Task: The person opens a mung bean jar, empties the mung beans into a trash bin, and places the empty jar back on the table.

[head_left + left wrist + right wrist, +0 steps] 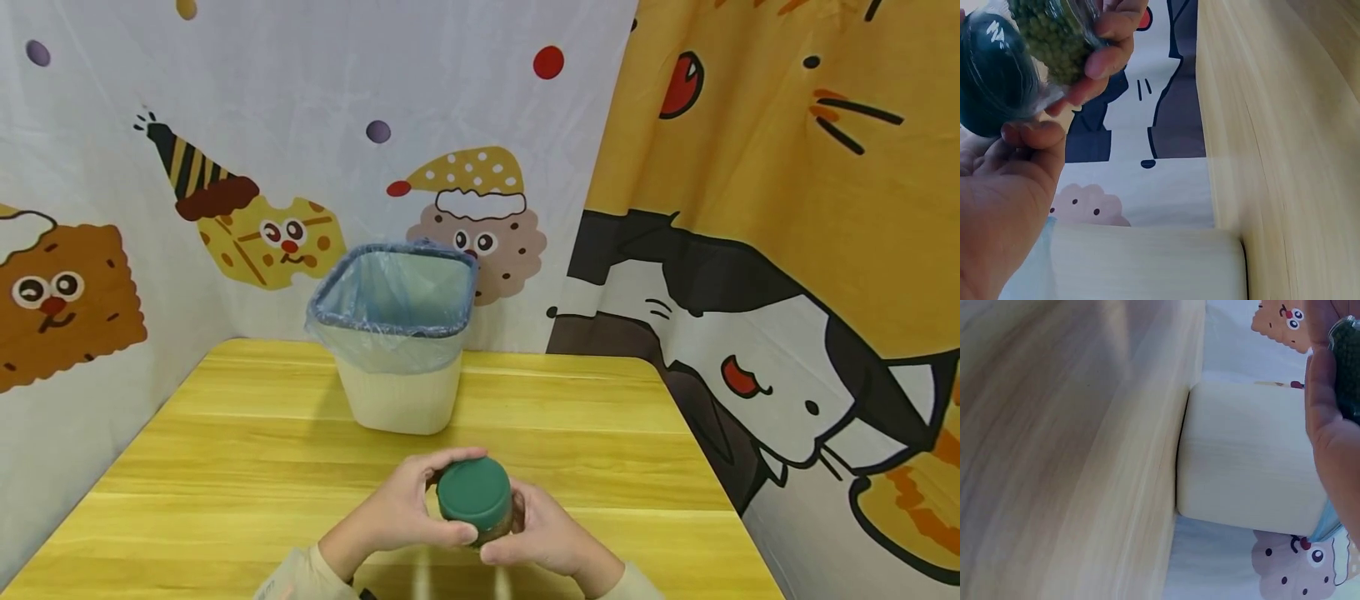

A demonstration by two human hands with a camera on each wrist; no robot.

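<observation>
Both hands hold a small clear jar (1054, 47) with a dark green lid (474, 492) above the near part of the table. Small green beads or beans show through its wall in the left wrist view. My left hand (408, 508) grips the lid from the left, thumb in front and fingers behind. From the right, my right hand (551, 533) holds the jar's body, its thumb near the lower front. In the right wrist view only part of the right hand (1335, 437) and the jar's side (1349, 369) show at the edge.
A cream bin (397, 392) lined with a translucent blue bag (375, 342) stands toward the back of the yellow wooden table (225, 467), beyond the hands. Curtains (300, 75) printed with cartoon figures hang behind and to the right.
</observation>
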